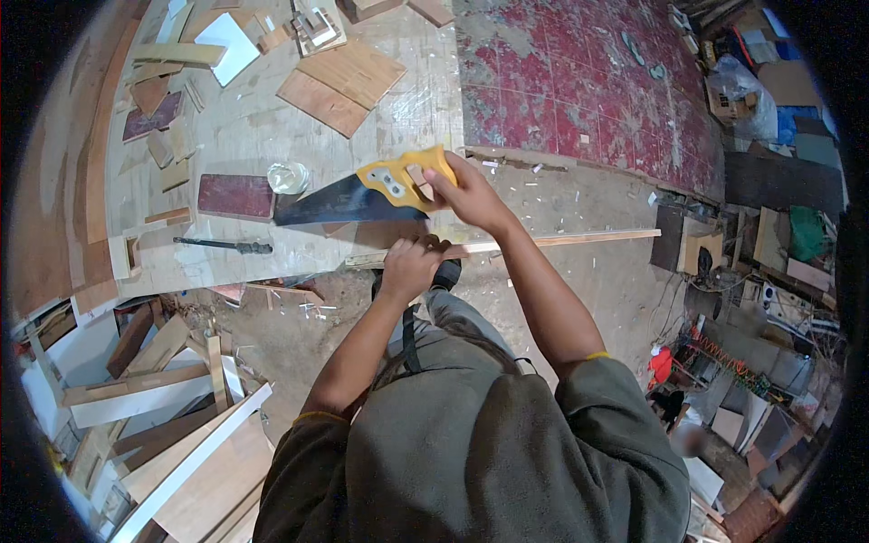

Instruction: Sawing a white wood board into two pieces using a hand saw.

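Observation:
My right hand [463, 192] is closed around the yellow handle of a hand saw [339, 201]. Its dark blade points left, above the near edge of the worktable [262, 258]. Just below the saw, my left hand [413, 268] grips a long thin wooden strip [579, 238], its fingers curled over the wood. One end of the strip rests at the table's edge; the rest sticks out to the right over the floor. Whether the blade touches the strip I cannot tell.
On the table lie a dark red block [235, 196], a roll of clear tape [288, 178], a dark slim tool [224, 245] and wooden boards [342, 86]. Offcuts [154, 389] are piled at lower left. Clutter and a clear plastic bag [738, 86] line the right side.

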The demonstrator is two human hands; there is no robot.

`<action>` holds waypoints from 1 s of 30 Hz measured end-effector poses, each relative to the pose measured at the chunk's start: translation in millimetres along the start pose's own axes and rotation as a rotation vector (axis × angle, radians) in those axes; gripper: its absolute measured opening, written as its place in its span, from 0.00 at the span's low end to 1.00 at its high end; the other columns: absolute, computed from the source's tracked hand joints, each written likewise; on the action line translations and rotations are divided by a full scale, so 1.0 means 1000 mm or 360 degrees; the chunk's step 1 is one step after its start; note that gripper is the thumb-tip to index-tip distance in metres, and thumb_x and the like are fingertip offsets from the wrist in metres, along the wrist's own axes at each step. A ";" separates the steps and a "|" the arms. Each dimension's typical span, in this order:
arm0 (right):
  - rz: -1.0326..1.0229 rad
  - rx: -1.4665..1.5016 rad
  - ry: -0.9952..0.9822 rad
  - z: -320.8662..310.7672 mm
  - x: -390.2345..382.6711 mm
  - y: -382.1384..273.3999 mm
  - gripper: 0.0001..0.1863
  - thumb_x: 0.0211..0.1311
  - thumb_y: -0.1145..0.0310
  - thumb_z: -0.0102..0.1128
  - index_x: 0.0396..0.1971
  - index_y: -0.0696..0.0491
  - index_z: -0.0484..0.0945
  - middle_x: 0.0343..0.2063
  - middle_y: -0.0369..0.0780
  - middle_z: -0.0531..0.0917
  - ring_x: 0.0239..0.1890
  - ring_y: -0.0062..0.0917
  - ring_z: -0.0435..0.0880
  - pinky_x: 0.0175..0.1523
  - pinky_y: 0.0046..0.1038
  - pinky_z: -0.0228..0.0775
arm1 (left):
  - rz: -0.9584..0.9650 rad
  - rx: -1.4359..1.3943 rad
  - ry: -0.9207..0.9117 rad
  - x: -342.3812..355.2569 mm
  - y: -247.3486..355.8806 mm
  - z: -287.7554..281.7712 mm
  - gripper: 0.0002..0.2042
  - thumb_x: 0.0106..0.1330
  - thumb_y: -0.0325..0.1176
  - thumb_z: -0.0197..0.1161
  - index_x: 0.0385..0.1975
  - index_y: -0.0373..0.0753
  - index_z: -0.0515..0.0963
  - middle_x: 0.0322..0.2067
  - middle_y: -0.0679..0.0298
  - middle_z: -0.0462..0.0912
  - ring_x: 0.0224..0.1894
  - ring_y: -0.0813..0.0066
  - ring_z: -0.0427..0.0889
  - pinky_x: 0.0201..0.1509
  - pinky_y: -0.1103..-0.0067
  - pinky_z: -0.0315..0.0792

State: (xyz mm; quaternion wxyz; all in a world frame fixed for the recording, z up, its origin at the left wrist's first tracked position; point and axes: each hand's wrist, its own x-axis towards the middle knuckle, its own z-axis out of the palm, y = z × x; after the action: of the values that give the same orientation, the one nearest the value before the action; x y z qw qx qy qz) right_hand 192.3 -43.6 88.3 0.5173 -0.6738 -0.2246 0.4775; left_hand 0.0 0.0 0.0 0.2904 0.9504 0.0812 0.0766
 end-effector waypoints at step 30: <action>-0.0052 -0.0244 0.1246 0.091 -0.275 0.024 0.07 0.67 0.72 0.59 0.35 0.61 0.76 0.26 0.45 0.72 0.32 0.35 0.73 0.36 0.34 0.65 | 0.0295 -0.0067 0.0133 0.009 0.000 0.000 0.13 0.55 0.35 0.71 0.40 0.54 0.83 0.35 0.68 0.81 0.38 0.64 0.81 0.39 0.68 0.74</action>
State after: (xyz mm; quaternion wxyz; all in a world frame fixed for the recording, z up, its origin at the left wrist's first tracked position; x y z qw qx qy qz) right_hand -13.7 -227.6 179.3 0.5195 -0.8378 -0.0561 0.1582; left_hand 8.7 1.9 0.9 0.2982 0.9435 0.0033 0.1444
